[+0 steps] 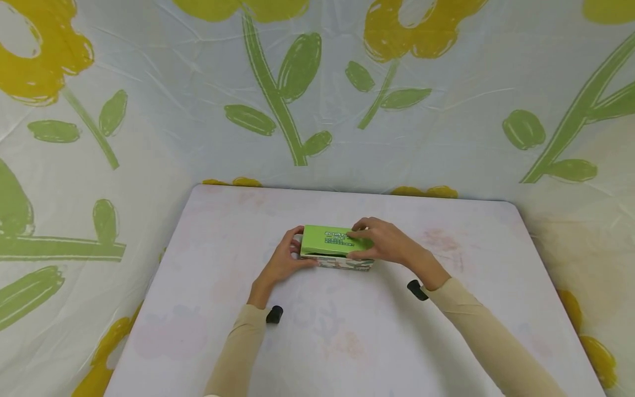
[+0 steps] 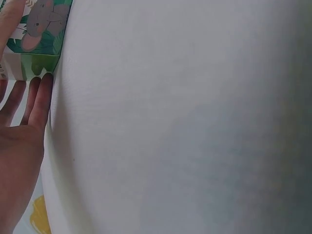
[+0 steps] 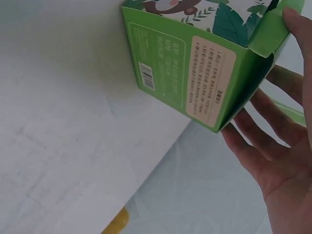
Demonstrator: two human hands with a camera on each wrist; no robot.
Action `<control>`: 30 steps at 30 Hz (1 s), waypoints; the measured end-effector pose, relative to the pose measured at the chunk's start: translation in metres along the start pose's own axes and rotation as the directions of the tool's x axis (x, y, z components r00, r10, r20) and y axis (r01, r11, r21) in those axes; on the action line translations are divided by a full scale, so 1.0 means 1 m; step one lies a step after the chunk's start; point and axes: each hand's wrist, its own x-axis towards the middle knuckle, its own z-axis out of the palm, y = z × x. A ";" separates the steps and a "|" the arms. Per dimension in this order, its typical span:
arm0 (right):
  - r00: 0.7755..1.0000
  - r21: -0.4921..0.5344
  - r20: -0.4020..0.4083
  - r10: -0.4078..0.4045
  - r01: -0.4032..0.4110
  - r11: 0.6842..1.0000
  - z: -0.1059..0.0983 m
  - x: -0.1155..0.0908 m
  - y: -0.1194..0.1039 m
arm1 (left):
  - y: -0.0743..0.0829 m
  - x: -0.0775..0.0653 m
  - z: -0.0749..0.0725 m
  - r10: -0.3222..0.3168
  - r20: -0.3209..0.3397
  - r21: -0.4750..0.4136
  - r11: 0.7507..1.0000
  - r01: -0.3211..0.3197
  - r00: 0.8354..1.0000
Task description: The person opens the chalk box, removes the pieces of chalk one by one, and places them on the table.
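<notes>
A small green cardboard box (image 1: 327, 249) sits near the middle of the table, with printed letters on its green lid (image 1: 317, 234). Along the front, a dark gap shows between the lid and the patterned front wall. My left hand (image 1: 279, 264) holds the left end, thumb on the front and fingers at the end and back. At the right end, my right hand (image 1: 389, 241) grips the lid, thumb at its front edge and fingers over the top. The right wrist view shows a green end panel (image 3: 170, 68) with a barcode and the lid's bent flap (image 3: 267, 36). The box's inside is hidden.
The pale table (image 1: 317, 342) has rounded far corners and faint prints. Hanging cloth (image 1: 198, 110) with yellow flowers and green leaves stands behind it and along both sides. A dark camera piece is worn at each wrist.
</notes>
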 end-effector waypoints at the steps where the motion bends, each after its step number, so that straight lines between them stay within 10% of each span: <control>1: 1.000 0.002 0.004 -0.001 0.001 1.000 -0.001 0.001 0.000 | 0.000 0.000 0.000 0.002 -0.001 0.003 1.000 -0.002 1.000; 14: 0.991 -0.049 0.130 0.011 -0.005 0.999 -0.011 0.003 -0.004 | -0.001 0.000 -0.003 0.022 0.008 0.021 1.000 -0.023 1.000; 30: 0.986 0.288 0.162 0.042 -0.088 0.954 -0.023 0.004 0.017 | -0.002 0.001 -0.001 0.018 0.014 -0.002 1.000 -0.018 1.000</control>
